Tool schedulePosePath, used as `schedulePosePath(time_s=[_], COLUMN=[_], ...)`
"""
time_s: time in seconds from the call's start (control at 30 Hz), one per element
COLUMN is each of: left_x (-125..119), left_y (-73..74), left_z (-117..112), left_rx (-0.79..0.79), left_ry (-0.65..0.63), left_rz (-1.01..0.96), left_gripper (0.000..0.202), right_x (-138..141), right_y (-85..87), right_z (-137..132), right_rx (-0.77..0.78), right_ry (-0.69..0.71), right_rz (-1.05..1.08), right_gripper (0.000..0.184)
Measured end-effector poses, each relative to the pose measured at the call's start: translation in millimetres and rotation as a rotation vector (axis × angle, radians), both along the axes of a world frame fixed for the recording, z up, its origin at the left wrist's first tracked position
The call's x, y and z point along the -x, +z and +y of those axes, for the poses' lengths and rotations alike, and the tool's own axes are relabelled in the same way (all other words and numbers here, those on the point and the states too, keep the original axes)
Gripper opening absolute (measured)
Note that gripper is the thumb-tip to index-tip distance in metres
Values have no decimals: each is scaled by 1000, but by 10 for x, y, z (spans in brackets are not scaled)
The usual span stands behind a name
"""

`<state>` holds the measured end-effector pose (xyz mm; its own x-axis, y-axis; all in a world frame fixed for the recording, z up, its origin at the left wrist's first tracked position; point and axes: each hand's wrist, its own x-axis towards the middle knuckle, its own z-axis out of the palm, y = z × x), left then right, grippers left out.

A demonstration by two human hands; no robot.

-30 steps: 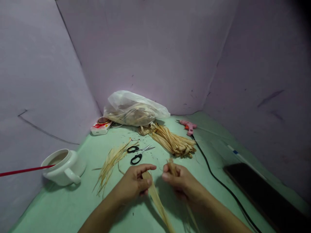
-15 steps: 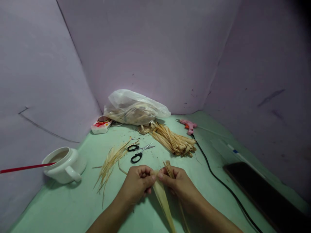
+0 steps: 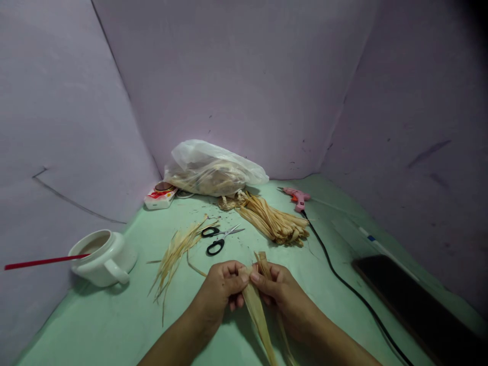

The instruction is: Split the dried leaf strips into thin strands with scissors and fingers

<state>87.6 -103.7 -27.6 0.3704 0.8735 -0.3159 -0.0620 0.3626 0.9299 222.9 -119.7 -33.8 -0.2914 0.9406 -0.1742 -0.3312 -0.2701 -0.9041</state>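
My left hand (image 3: 222,290) and my right hand (image 3: 280,290) meet low in the middle of the view, thumbs and fingers pinched on the top end of a long dried leaf strip (image 3: 259,320) that runs down toward me. My right hand also holds a few more strips whose ends stick up above its fingers. Black-handled scissors (image 3: 219,239) lie just beyond my hands. Loose thin strips (image 3: 177,251) are spread to the left of them, and a bundle of folded strips (image 3: 274,221) lies farther back.
A green tabletop (image 3: 114,315) is walled in by purple boards. A white cup (image 3: 101,256) with a red stick stands at left. A plastic bag of husks (image 3: 213,170), a small box (image 3: 159,198), a pink glue gun (image 3: 297,197) with black cord, and a dark phone (image 3: 412,300) lie around.
My hands, apart a second ago, have come together on the top end of the strip. The view shifted slightly; nothing else moved.
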Motion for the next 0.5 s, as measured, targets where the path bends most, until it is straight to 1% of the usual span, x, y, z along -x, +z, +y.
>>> schedulePosePath(time_s=[0.1,0.17,0.23,0.33,0.4,0.5], left_x=[18,29,37,60,99,210], left_y=[-18,-9,15,62,92,130], left_z=[1,5,11,31,64,153], left_rx=[13,10,-3,-12,5,12], left_ry=[-9,-21,-7,62,103,173], left_rz=[-124,-162,-176,-209,-244,-266], left_gripper=[28,28,27,24,22,21], right_x=[-3,-2,0,-12,-49,-180], right_y=[18,22,16,7,28,113], right_z=[-11,-14,-8,24,56,110], right_rx=[-2,-9,-5,52,113,190], right_ry=[47,50,0,-117,-197,-262], right_rz=[107,140,117,109,187,347], right_gripper=[34,32,29,26,25,17])
